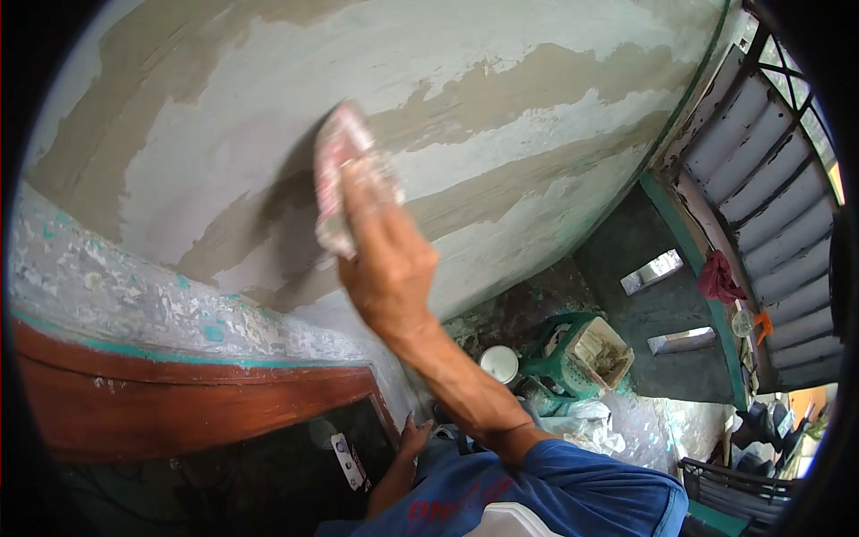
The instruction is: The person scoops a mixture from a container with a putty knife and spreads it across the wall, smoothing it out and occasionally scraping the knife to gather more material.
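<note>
My right hand [389,259] is raised to the wall, its fingers wrapped round a red-and-white, plaster-smeared plastering float [335,179]. Motion blurs the float, and its face against the wall is hidden. Uneven bands of pale skim coat and darker grey-brown plaster cover the wall [268,134]. Low beside my body, my left hand [414,437] is at the edge of the doorway, fingers apart and holding nothing that shows.
A reddish-brown wooden door frame [197,403] runs along the lower left. Below the wall stand a white bucket [498,364] and a green plastic stool [550,358] with a mix-filled container [604,353]. A white plastic bag [586,425] lies nearby. A louvred window [761,170] is at right.
</note>
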### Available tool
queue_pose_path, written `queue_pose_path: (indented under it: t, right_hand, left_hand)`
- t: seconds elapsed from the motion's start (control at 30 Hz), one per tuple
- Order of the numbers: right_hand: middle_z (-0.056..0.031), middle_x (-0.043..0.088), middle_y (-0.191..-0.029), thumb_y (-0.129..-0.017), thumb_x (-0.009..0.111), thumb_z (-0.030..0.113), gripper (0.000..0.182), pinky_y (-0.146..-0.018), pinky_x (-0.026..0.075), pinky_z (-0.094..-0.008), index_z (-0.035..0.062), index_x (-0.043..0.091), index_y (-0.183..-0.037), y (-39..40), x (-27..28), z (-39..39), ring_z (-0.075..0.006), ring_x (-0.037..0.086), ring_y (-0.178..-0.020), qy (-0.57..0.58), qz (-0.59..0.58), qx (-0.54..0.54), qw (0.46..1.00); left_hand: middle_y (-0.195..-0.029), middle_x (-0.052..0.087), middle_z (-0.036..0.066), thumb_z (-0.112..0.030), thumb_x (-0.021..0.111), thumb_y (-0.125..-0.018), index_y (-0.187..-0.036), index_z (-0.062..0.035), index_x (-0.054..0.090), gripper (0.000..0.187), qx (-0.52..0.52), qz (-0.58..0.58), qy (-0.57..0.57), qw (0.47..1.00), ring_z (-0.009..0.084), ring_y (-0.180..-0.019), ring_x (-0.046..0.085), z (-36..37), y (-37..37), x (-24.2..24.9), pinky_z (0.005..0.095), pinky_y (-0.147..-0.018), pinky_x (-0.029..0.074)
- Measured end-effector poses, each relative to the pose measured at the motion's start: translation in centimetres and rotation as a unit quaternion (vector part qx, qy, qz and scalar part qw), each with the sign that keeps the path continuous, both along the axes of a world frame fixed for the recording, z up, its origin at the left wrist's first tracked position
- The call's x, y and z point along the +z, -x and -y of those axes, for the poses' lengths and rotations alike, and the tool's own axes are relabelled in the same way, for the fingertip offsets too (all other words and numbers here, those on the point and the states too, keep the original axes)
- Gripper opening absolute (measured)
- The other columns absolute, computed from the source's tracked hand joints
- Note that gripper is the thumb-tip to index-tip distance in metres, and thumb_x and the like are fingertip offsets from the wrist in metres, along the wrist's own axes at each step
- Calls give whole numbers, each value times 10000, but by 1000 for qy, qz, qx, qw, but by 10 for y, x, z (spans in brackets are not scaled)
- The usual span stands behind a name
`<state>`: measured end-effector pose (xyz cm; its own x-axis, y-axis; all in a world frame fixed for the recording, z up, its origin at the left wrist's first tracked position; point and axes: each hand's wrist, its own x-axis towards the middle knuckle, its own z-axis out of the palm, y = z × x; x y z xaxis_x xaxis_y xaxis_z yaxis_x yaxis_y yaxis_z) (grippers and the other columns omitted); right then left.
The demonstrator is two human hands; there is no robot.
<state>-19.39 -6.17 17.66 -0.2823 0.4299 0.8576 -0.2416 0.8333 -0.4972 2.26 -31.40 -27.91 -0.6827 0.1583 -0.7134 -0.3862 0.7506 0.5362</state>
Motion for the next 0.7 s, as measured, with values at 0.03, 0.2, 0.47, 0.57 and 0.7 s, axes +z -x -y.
queue_pose_path:
  t: [0.03,0.2,0.47,0.57,0.7]
  right_hand:
    - [-201,751,-1262,-796,859,20,674,-903,665,-423,48,654,-1438,-7,2,15,-340,770,-1095,-1,-5,40,999]
    - [-126,755,-1037,-997,718,110,342,-752,580,-378,3,688,-1320,-46,-33,50,-244,718,-867,276,115,435,849]
    - [-172,764,-1229,-1030,688,122,287,-827,596,-343,24,744,-1294,-77,-38,-46,-245,746,-1004,24,57,266,962]
    - [-179,755,-1297,-881,785,-6,464,-1000,586,-416,47,732,-1339,-65,5,-73,-340,726,-1211,-212,8,128,969]
    - [-129,715,-1400,-923,728,6,492,-1088,552,-478,95,705,-1406,-20,18,-101,-324,674,-1317,-314,-50,-95,943]
  left_hand:
    - [-1369,668,296,-463,779,-926,-1623,1,357,937,-15,15,15,1000,408,-1291,655,3,-1,-6,456,-1111,491]
    - [-1414,636,307,-494,774,-926,-1629,-7,352,954,25,3,-14,1000,407,-1313,639,8,-22,-27,456,-1122,483]
    - [-1341,674,310,-501,772,-923,-1624,-11,365,948,58,-64,-31,996,428,-1262,663,-14,-78,-58,473,-1069,514]
    - [-1293,698,297,-499,775,-919,-1625,-16,366,948,28,-31,-10,999,431,-1223,680,-12,-98,-52,472,-1044,528]
    - [-1270,720,268,-472,774,-928,-1636,-16,347,945,51,-20,-41,998,419,-1200,694,-13,-104,-61,468,-1033,533]
